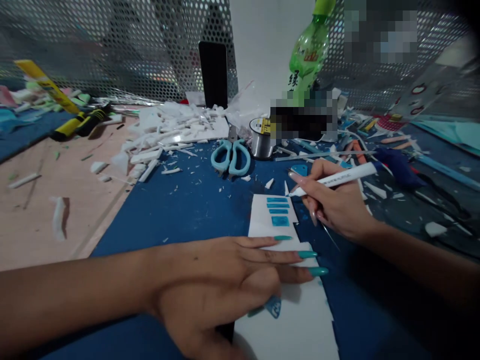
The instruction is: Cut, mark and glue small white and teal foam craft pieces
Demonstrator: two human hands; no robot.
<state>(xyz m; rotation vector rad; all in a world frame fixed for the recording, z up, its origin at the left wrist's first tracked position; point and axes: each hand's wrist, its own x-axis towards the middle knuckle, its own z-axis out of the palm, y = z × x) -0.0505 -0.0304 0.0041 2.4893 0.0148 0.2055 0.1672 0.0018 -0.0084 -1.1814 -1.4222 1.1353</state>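
A white marker [333, 179] with a dark blue end is gripped in my right hand [333, 200]. Its tip meets the top right part of a white foam board piece [300, 320], beside several blue painted rectangles [279, 205]. My left hand [232, 280] lies across the middle of the board, fingers stretched out over it. Long teal nails show on that hand, and its thumb is partly hidden. The board has a stepped right edge and lies on a blue mat [180, 210]. A thin pointed thing sticks out below my right hand; I cannot make out what it is.
Light blue scissors [230, 157] and a wire spool [261, 140] stand beyond the board. White foam scraps [176, 125] pile up behind. A green bottle [309, 55] and a black phone-like slab [213, 72] rise at the back. Yellow-black cutters [71, 125] lie left.
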